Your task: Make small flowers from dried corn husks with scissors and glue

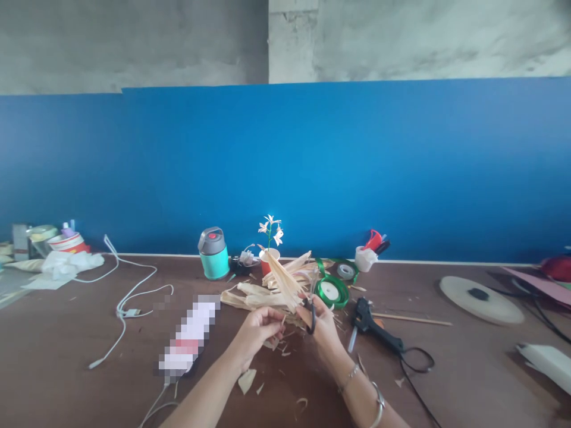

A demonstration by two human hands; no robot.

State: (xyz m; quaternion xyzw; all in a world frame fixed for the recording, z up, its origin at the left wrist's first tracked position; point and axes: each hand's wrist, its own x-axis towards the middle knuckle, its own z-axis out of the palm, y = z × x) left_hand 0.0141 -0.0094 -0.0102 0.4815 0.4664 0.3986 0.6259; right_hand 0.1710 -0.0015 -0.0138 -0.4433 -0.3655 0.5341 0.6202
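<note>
Husks [254, 291] lie piled, apparently untrimmed; nearby scraps [247, 380] suggest cutting is partway. Left hand [262, 333] pinches a sliver [284, 320] between thumb and finger; right hand [325, 326] curls its fingers around black scissors [313, 322]. Pale flowers [278, 236] look finished, upright in a cup [264, 267].

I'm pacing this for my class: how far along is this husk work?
One flower sprig, standing in the red cup, looks done. In progress: the left hand pinches a small husk piece; the right hand holds black-handled scissors, with scraps below. Apparently left: the piled husks. The glue gun lies unheld; the final count can't be told.
</note>
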